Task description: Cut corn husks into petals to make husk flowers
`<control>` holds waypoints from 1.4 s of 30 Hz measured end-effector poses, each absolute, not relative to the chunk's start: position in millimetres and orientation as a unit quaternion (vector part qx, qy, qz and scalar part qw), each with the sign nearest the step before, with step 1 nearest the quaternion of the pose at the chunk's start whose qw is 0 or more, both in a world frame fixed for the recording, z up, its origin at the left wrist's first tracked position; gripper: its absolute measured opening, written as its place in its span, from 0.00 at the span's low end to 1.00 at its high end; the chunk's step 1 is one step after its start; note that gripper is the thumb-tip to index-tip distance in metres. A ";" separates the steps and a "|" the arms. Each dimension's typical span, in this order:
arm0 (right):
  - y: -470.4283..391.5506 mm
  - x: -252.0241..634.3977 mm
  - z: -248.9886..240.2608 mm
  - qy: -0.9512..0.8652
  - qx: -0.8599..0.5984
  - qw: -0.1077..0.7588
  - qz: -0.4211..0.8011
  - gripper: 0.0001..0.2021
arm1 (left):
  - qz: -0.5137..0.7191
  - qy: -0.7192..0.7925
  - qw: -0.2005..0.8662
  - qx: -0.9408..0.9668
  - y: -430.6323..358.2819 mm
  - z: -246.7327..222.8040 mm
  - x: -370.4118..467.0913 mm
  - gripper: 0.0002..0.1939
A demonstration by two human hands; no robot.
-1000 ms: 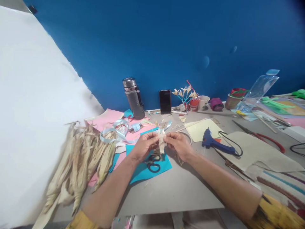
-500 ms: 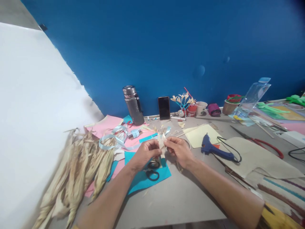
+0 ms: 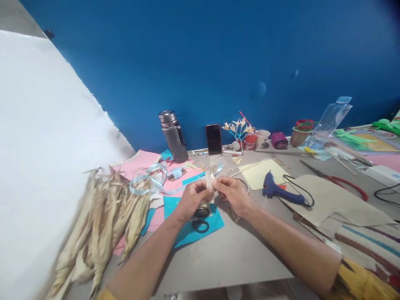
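A small pale piece of corn husk [image 3: 209, 181] is pinched between both hands, over the middle of the table. My left hand [image 3: 192, 199] grips it from the left with thumb and forefinger. From the other side, the fingertips of my right hand [image 3: 233, 194] close on its right edge. Beneath the hands, scissors with black handles [image 3: 200, 226] lie on a blue sheet [image 3: 183, 233]; their blades are hidden. A bundle of dried corn husks [image 3: 101, 225] rests to the left of my left arm.
A blue glue gun [image 3: 281, 192] and red-handled shears [image 3: 340, 183] lie at the right. Along the wall stand a grey flask [image 3: 173, 139], a phone [image 3: 213, 139], husk flowers [image 3: 239, 129] and a plastic bottle [image 3: 329, 125]. Light blue ribbon [image 3: 146, 189] lies loose at the left.
My hands have drawn closer together around the husk piece, and my right fingers now cover more of it. The view has shifted slightly.
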State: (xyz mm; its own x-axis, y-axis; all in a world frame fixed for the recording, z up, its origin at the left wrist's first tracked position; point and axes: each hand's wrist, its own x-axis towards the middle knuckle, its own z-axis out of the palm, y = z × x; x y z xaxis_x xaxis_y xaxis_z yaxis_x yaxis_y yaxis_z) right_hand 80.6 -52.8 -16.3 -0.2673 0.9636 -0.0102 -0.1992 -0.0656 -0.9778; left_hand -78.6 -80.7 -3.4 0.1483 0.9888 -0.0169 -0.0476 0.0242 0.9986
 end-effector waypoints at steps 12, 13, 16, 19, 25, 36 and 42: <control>-58.1 76.9 -13.9 -0.478 -0.366 0.481 0.637 0.19 | 0.511 0.441 0.554 0.488 -80.3 -10.8 -77.7 0.14; -58.1 77.2 -13.6 -0.484 -0.369 0.482 0.631 0.19 | 0.507 0.445 0.554 0.487 -80.0 -11.5 -78.4 0.15; -57.1 76.7 -14.2 -0.456 -0.341 0.470 0.675 0.18 | 0.491 0.459 0.566 0.478 -79.3 -13.5 -79.8 0.16; -55.7 75.0 -15.7 -0.398 -0.298 0.460 0.736 0.16 | 0.494 0.452 0.577 0.467 -78.9 -14.8 -79.7 0.18; -52.9 74.6 -15.0 -0.338 -0.285 0.472 0.762 0.16 | 0.537 0.402 0.581 0.461 -79.5 -8.1 -74.7 0.18; -50.7 78.9 -10.3 -0.403 -0.326 0.479 0.708 0.19 | 0.536 0.448 0.563 0.441 -79.5 -7.5 -73.2 0.16; -30.8 87.1 -11.5 -0.277 -0.368 0.560 0.689 0.18 | 0.499 0.349 0.578 0.543 -86.2 5.6 -84.0 0.16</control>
